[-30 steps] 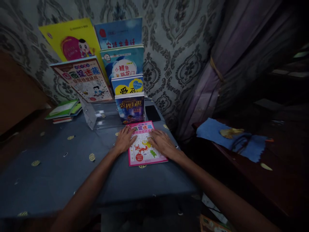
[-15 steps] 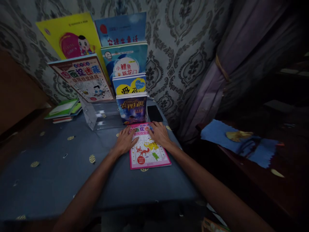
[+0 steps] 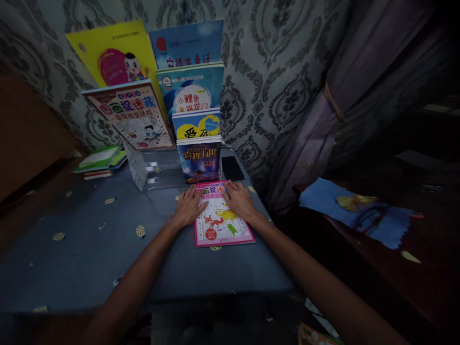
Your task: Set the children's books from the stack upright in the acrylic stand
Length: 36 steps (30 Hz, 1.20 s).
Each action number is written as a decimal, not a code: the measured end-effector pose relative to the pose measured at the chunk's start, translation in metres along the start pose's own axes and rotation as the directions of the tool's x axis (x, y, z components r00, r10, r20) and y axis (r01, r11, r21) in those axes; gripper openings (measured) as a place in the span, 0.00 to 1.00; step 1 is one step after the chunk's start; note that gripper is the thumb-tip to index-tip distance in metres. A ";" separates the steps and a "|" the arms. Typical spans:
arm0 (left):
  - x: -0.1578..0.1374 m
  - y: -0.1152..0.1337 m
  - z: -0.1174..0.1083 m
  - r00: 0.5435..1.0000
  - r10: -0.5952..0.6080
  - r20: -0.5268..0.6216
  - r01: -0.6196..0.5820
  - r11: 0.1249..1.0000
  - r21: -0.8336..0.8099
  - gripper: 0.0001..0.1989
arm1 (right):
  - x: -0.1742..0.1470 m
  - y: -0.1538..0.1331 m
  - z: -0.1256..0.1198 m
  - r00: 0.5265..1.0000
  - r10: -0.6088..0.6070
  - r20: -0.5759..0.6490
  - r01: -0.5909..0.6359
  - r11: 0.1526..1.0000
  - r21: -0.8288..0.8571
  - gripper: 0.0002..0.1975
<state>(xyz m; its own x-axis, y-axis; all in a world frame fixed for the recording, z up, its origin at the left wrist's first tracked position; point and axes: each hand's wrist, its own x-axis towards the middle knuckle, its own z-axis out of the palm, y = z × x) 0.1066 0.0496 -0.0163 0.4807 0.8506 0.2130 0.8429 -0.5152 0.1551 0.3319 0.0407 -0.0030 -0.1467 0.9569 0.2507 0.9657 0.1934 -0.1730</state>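
A pink-bordered picture book (image 3: 223,223) with a fox and a yellow cat on its cover lies flat on the dark cloth-covered table. My left hand (image 3: 187,207) rests on its upper left edge, fingers stretched out. Across the upper right corner lies my right hand (image 3: 239,200), also open and flat, hiding part of the title. Just beyond the fingertips stands a purple-blue book (image 3: 200,162) in a clear stepped rack (image 3: 158,179). Behind it, a blue and yellow book (image 3: 197,125), a teal book (image 3: 194,88) and a blue book (image 3: 187,45) rise in tiers.
Left in the rack are a brown-bordered book (image 3: 132,117) and a yellow book (image 3: 111,52). A black phone (image 3: 232,168) lies right of the rack. Several thin books (image 3: 100,160) are stacked at the far left. On a dark surface to the right lies a blue cloth (image 3: 319,194).
The view has shifted slightly, so the rack and books appear a little further right. Both hands stay flat on the pink-bordered book.
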 end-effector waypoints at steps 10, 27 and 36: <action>-0.003 0.006 -0.004 0.999 -0.031 0.025 0.031 1.000 0.003 0.27 | -0.043 0.004 0.009 0.996 -0.084 -0.006 0.084 0.996 0.006 0.26; -0.014 0.017 -0.006 0.986 -0.166 -0.006 0.166 0.986 0.026 0.27 | -0.103 -0.009 0.002 0.988 -0.152 0.001 0.152 0.988 -0.016 0.31; -0.030 0.015 0.003 0.990 -0.135 -0.042 0.124 0.974 -0.188 0.28 | -0.100 -0.009 0.005 0.989 -0.145 -0.012 0.145 0.988 0.050 0.32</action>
<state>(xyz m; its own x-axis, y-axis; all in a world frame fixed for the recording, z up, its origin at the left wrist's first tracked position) 0.1057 0.0167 -0.0237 0.3524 0.9071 0.2302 0.8357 -0.4158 0.3588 0.3368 -0.0560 -0.0319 -0.2824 0.9161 0.2848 0.9223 0.3409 -0.1820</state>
